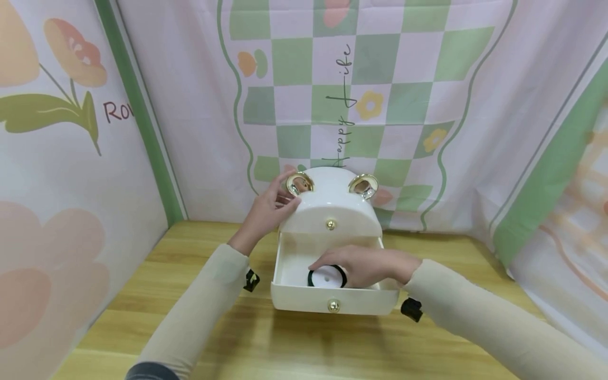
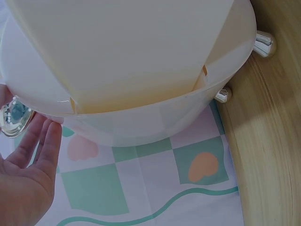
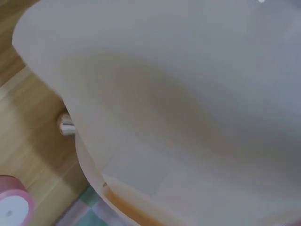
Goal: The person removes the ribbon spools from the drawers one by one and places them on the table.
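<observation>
- One white box point(image 1: 332, 190) is placed on the bench point(image 1: 157, 295), with its drawer point(image 1: 304, 298) opened toward the near side.
- The round spool point(image 1: 328, 277), dark at the rim, is located inside this drawer, close to its near side; no long axis is given by its white face, which is turned upward.
- By the right hand point(image 1: 364, 264), reaching from the right, the spool is held under curved fingers.
- The left hand point(image 1: 268, 212) is farther from the spool, which lies near and right of it; widely spread, it is rested around the left gold ear point(image 1: 300, 184).
</observation>
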`<action>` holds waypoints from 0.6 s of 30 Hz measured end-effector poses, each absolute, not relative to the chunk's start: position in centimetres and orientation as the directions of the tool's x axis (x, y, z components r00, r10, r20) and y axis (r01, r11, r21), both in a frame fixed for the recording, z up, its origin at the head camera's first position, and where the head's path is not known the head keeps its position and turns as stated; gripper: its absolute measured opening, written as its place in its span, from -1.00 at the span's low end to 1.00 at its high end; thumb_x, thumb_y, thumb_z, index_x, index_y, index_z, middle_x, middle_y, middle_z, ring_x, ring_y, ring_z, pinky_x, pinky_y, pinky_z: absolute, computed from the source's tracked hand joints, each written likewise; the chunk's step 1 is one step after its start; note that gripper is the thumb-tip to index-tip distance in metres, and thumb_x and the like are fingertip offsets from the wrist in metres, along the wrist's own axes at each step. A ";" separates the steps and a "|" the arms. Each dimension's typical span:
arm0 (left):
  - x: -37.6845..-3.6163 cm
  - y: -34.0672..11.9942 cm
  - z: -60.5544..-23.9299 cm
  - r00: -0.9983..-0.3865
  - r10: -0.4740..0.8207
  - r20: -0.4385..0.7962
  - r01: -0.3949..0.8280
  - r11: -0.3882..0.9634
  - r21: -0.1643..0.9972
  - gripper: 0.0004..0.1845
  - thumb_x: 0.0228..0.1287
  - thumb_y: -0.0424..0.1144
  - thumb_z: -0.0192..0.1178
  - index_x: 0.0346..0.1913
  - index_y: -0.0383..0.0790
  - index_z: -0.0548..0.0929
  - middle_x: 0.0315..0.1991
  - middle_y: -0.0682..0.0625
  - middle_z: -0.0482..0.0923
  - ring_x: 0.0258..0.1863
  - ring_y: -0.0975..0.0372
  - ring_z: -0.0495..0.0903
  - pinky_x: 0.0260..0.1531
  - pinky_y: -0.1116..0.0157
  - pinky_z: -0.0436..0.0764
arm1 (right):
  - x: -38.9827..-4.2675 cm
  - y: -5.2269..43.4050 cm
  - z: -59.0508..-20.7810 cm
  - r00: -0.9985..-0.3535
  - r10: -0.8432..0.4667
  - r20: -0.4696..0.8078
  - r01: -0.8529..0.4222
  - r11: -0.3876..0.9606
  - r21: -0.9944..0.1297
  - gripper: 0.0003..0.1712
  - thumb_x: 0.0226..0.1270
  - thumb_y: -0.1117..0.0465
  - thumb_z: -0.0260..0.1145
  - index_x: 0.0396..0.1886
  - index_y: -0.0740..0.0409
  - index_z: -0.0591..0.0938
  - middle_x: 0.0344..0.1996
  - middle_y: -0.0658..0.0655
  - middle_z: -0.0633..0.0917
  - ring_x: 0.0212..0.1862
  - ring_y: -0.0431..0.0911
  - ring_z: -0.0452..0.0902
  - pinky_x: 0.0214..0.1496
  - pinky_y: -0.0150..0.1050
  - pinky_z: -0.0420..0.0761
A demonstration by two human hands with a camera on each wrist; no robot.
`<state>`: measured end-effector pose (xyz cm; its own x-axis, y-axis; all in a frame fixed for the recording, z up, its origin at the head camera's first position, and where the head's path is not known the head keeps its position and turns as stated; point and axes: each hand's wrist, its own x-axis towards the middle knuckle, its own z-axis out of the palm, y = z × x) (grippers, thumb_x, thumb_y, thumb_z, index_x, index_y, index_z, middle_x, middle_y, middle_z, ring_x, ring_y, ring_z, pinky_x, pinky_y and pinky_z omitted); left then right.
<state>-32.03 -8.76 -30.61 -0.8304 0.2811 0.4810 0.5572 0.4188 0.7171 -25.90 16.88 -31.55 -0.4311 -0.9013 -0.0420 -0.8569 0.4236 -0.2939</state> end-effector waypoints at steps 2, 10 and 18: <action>-32.0 -8.8 -30.6 -0.832 0.280 0.480 0.555 0.419 0.718 -0.28 0.43 -0.01 0.24 0.51 0.45 0.14 -0.07 -0.01 0.60 -0.08 0.17 0.62 0.00 0.17 0.65 | -25.9 17.1 -31.1 -0.444 -0.895 -0.038 -0.849 0.434 -0.300 -0.30 0.16 0.20 0.55 0.33 0.10 0.55 0.18 0.03 0.60 0.22 -0.11 0.49 0.27 -0.14 0.49; -32.1 -8.7 -30.6 -0.837 0.270 0.476 0.547 0.430 0.718 -0.28 0.43 -0.04 0.25 0.52 0.42 0.15 -0.07 -0.01 0.58 -0.08 0.15 0.62 0.00 0.18 0.65 | -25.6 18.6 -29.1 -0.433 -0.900 0.056 -0.870 0.401 -0.285 -0.23 0.04 0.21 0.58 0.32 0.10 0.54 0.18 0.03 0.59 0.18 -0.11 0.48 0.17 -0.13 0.52; -32.1 -8.6 -30.6 -0.835 0.280 0.474 0.550 0.412 0.726 -0.27 0.43 -0.04 0.25 0.55 0.24 0.16 -0.07 -0.04 0.60 -0.08 0.14 0.63 -0.01 0.19 0.65 | -25.1 21.5 -27.2 -0.504 -0.859 0.083 -0.830 0.456 -0.321 -0.21 0.09 0.03 0.60 0.34 0.03 0.52 0.22 -0.03 0.55 0.18 -0.14 0.45 0.16 -0.16 0.51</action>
<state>-32.07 -8.60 -30.57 -0.8350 0.2797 0.4739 0.5502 0.4119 0.7264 -25.05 21.46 -27.24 -0.5044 -0.8594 0.0834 -0.8301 0.4561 -0.3209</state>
